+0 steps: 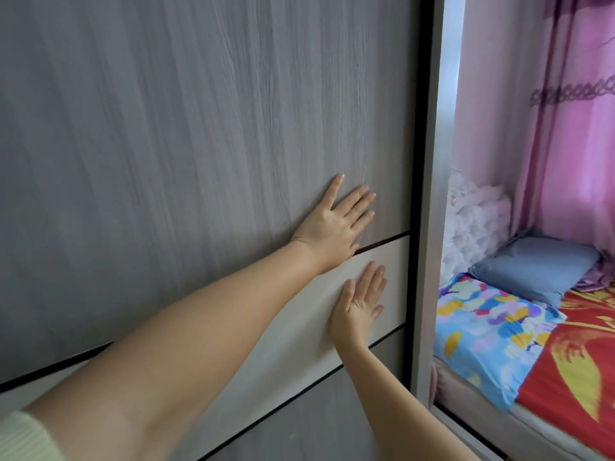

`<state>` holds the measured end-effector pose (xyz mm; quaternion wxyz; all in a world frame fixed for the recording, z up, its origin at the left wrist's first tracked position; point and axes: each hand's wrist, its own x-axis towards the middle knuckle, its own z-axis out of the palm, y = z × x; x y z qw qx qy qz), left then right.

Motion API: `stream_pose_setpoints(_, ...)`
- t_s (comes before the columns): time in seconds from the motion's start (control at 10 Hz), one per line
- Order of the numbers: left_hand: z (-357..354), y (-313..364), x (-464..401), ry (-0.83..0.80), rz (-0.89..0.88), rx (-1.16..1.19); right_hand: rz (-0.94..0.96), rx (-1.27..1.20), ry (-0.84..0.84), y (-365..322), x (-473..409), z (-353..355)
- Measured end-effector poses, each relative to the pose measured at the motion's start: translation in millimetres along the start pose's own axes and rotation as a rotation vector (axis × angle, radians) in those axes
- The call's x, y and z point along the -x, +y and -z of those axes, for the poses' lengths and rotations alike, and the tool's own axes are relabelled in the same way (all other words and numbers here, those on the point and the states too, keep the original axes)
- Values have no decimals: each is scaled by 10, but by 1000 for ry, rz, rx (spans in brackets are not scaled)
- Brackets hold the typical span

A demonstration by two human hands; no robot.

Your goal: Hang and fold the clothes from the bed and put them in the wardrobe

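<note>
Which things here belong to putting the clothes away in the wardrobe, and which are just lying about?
Part of the job:
wardrobe door, with left hand and right hand pressed flat on it
bed; no clothes visible on it

Just lying about:
blue pillow
patterned pillow
pink curtain

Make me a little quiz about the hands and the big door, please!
1. True or false: both hands press flat on the wardrobe door.
2. Which hand touches the pale band? A left, B right.
3. What colour is the pillow on the bed?

Key: 1 true: the left hand and right hand lie flat, fingers straight. 2 B. 3 blue-grey.
</note>
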<state>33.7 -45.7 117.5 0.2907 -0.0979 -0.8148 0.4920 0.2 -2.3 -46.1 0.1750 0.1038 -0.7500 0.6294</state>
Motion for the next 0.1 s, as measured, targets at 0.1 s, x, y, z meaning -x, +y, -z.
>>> stream_pose_setpoints(0.1, 73, 192, 193, 10, -50, 298, 70, -48, -178, 101, -42, 286)
